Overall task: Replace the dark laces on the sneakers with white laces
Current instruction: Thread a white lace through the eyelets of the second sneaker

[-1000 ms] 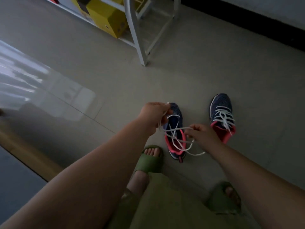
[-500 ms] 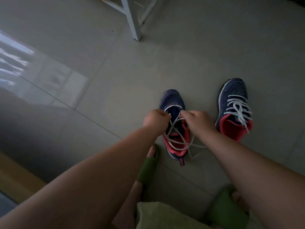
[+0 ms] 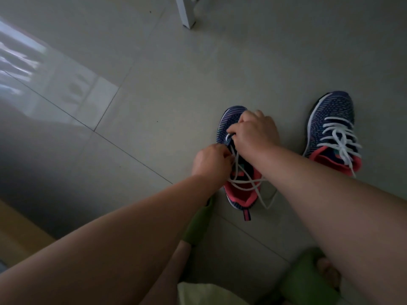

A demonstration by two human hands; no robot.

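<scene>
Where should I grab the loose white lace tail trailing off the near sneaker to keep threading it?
Judging by its pose, pinch the loose white lace tail near its free tip, coming down from above on the navy-and-coral knit sneaker's right side. There it lies slack on the grey tiled floor, clear of the left hand and right hand, which both hold lace at the eyelets.

We had both hands on the left sneaker [image 3: 233, 126], left hand [image 3: 211, 161] and right hand [image 3: 255, 133] pinching its loose white lace [image 3: 244, 181]; the other sneaker [image 3: 332, 130] sat laced nearby.
</scene>
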